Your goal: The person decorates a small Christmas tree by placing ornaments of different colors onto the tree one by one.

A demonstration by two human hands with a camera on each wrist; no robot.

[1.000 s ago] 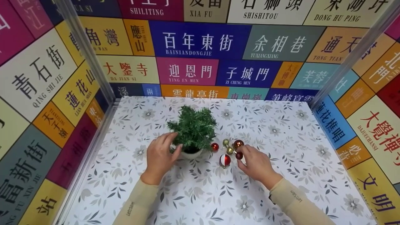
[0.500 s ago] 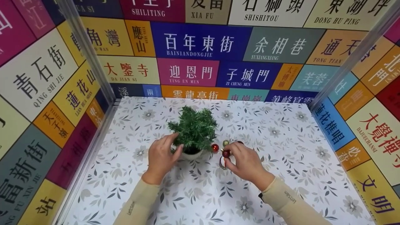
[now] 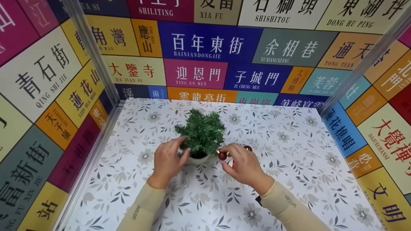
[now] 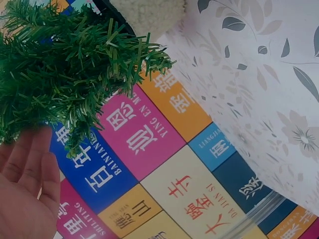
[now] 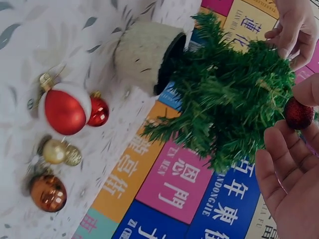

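Note:
A small artificial Christmas tree stands in a whitish pot on the table. My right hand pinches a dark red glittery bauble between thumb and fingers, at the tree's right side. In the right wrist view, that bauble lies close to the branches; whether it touches them I cannot tell. My left hand is at the tree's left side, its fingertips against the greenery and partly hidden by it in the left wrist view. Its thumb stands apart from the fingers.
Several loose baubles lie right of the pot: a red-and-white one, a shiny red one, two gold ones and a copper one. My right hand hides most of them from above. Printed panels wall the patterned table.
My right hand has lifted the dark red bauble from beside the other baubles and carried it left to the tree. The left hand has stayed nearly still at the branches.

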